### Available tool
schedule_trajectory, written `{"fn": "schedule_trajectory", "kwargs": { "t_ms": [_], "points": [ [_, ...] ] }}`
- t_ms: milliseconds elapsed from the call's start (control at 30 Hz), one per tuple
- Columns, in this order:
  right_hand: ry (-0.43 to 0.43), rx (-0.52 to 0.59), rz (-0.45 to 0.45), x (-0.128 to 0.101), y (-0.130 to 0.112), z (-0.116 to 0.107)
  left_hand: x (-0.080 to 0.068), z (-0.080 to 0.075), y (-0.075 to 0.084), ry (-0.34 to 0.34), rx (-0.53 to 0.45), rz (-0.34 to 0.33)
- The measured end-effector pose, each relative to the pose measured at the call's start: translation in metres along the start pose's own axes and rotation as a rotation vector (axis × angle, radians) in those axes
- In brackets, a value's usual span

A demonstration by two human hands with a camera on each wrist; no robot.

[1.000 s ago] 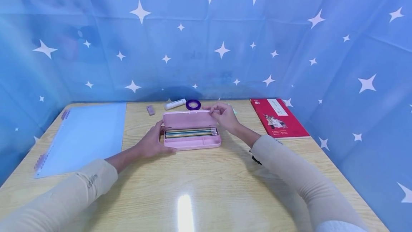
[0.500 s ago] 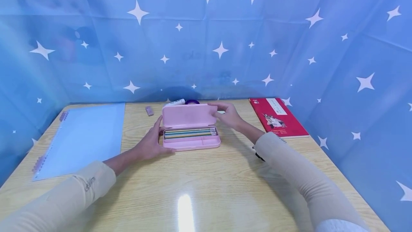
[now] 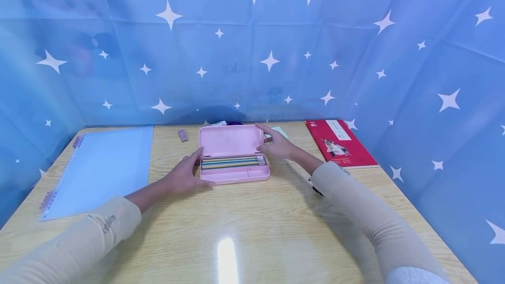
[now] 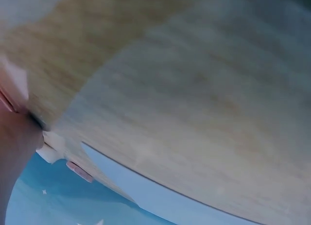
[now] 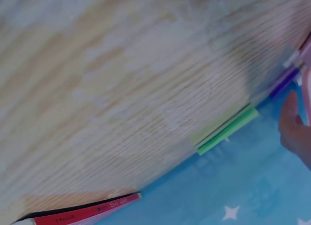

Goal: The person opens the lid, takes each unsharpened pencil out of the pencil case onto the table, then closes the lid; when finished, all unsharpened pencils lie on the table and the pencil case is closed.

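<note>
- A pink plastic pencil case [image 3: 234, 173] lies open in the middle of the pale wood-grain desk [image 3: 252, 231], its hinged lid [image 3: 230, 140] tipped up and back toward the blue star-printed backdrop [image 3: 252, 47].
- Inside the tray a row of slim pencils [image 3: 232, 161] lies lengthwise along the back; the front compartments look bare from here.
- The left hand [image 3: 185, 174] rests at the case's left end, thumb up along the near corner and fingers loosely curved against the side, steadying it rather than wrapping round it.
- The right hand [image 3: 276, 146] is at the right edge of the lid, fingers mostly straight and spread, the fingertips touching or just beside the lid's rim; I cannot tell whether it pinches the lid.
- Both arms wear cream-coloured sleeves [image 3: 355, 214].
- A large light-blue spiral-bound notebook [image 3: 102, 165] lies flat on the left of the desk, well apart from the case.
- A small greyish-pink eraser [image 3: 183, 135] sits behind and left of the case.
- Behind the lid, a white stick-shaped tube [image 3: 218, 123] and a purple tape ring [image 3: 235, 123] are partly hidden.
- A pale green pad of sticky notes [image 3: 279, 131] lies just beyond the right hand; the right wrist view shows its green edge [image 5: 227, 130] at the desk's far border.
- A red-covered book [image 3: 340, 143] lies flat at the far right of the desk.
- The left wrist view is blurred, showing mostly desk surface.
</note>
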State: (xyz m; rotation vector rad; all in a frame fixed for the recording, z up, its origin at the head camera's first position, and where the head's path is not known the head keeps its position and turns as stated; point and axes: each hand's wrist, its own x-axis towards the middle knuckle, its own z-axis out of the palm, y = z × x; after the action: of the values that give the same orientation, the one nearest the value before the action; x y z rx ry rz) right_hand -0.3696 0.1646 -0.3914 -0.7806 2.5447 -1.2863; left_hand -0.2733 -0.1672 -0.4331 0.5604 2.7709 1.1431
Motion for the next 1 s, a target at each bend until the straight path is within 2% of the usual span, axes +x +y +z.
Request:
{"fn": "schedule_trajectory", "kwargs": {
  "t_ms": [133,233,500,600,1000],
  "points": [
    [-0.031,-0.006,0.041,-0.002,-0.001,-0.001,0.002,-0.006,-0.002,-0.028,0.001,0.014],
    [-0.019,-0.026,0.05,-0.006,-0.002,0.0,0.003,-0.01,-0.004,-0.037,-0.015,0.023],
    [0.13,-0.176,-0.072,-0.02,-0.003,0.006,0.006,-0.012,-0.009,-0.062,-0.039,0.017],
    [0.154,-0.2,-0.062,-0.026,-0.005,0.005,0.008,-0.012,-0.009,-0.071,-0.049,0.027],
    [-0.025,-0.251,-0.092,-0.035,-0.008,0.011,0.01,-0.013,-0.011,-0.11,-0.066,0.033]
  ]
}}
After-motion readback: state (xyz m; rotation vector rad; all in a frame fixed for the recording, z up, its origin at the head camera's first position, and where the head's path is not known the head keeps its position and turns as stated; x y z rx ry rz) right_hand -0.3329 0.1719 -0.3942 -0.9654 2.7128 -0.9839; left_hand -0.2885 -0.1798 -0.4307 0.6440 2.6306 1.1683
